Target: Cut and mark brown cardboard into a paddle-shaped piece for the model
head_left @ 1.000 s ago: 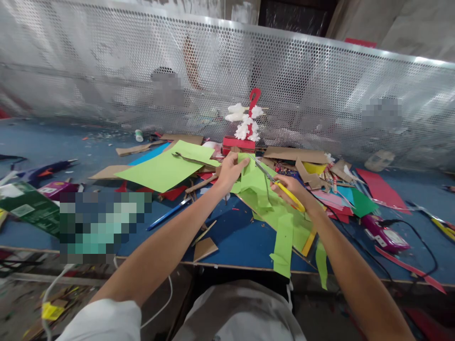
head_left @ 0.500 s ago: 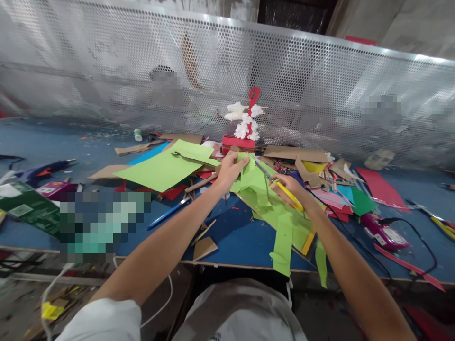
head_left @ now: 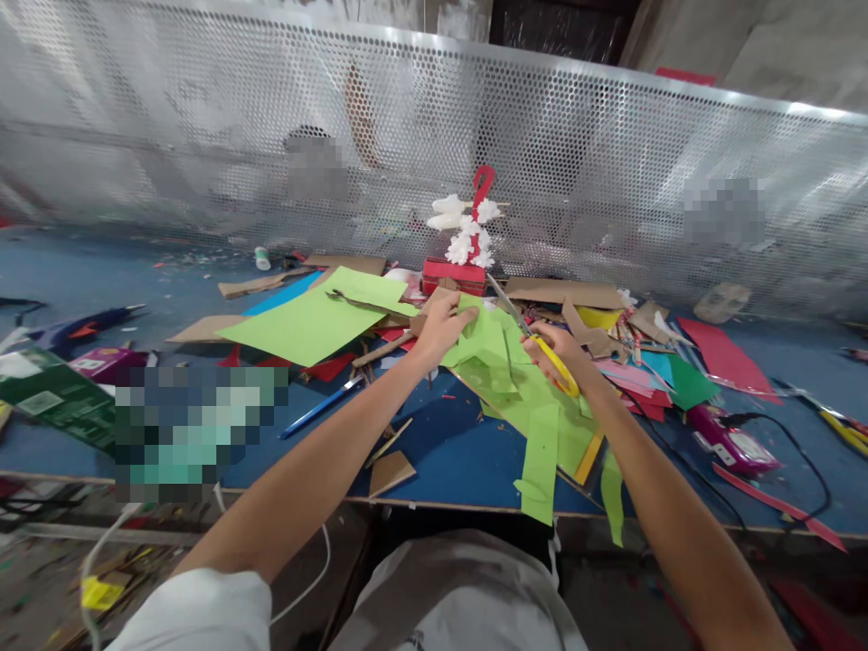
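My left hand (head_left: 443, 325) pinches the edge of a light green paper piece (head_left: 483, 340) above the middle of the table. In my right hand (head_left: 554, 347) is a pair of scissors with yellow handles (head_left: 557, 363). Their metal blades point up and left, just right of the green paper and apart from my left hand; the blades look nearly closed. Beneath both hands lie green paper offcuts, and a long green strip (head_left: 541, 461) hangs toward the table's front edge. Behind them stands a red block (head_left: 454, 275) with a red hooked stem and white flower-like pieces (head_left: 467, 244).
A large green sheet (head_left: 305, 325) lies at left, near a blue pen (head_left: 320, 409). Cardboard, coloured paper scraps and a purple box with a black cable (head_left: 732, 443) cover the right. A perforated metal screen (head_left: 597, 172) closes off the back of the blue table.
The scissor blades have come away from the green paper and swung slightly upward. The paper in my left hand has shifted and tipped down a little.
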Demonstrator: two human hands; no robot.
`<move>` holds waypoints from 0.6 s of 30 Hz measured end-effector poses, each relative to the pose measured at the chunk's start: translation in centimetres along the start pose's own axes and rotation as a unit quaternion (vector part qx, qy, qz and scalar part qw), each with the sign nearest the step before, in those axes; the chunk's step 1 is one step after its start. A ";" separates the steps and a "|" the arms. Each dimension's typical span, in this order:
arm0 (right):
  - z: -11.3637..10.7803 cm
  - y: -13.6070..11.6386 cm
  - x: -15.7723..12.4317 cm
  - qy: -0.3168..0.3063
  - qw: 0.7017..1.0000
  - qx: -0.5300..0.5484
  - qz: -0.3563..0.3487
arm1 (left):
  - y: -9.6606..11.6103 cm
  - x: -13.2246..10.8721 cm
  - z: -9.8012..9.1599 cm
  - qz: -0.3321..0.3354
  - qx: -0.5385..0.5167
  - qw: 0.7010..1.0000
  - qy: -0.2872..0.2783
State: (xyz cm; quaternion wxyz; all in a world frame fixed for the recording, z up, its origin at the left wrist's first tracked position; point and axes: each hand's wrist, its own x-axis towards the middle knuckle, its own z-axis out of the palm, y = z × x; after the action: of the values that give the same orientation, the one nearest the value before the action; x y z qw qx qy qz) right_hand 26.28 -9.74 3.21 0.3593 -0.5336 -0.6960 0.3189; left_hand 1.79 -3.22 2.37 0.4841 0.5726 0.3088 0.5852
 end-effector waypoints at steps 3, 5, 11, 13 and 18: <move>0.2 -0.2 -0.1 0.017 1.000 0.005 -0.012 | -0.1 -0.1 0.1 0.004 0.043 0.998 -0.044; 0.3 -0.3 -0.1 0.021 1.000 0.015 -0.014 | -0.2 -0.3 0.1 -0.010 0.070 0.993 -0.092; 0.7 -0.1 -0.1 0.036 0.997 0.060 -0.045 | -0.4 -0.7 0.5 0.014 0.134 0.977 -0.162; 0.8 -0.1 0.0 0.039 0.995 0.074 -0.049 | -0.5 -0.8 0.6 0.015 0.141 0.975 -0.172; 1.0 -0.1 0.0 0.039 0.994 0.086 -0.050 | -0.7 -0.7 0.7 0.013 0.142 0.972 -0.185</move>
State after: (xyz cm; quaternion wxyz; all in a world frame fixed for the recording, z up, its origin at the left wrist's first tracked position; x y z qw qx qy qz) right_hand 25.35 -9.84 2.75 0.4459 -0.4774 -0.6772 0.3387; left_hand 2.54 -3.80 1.55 0.4390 0.7376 0.2861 0.4259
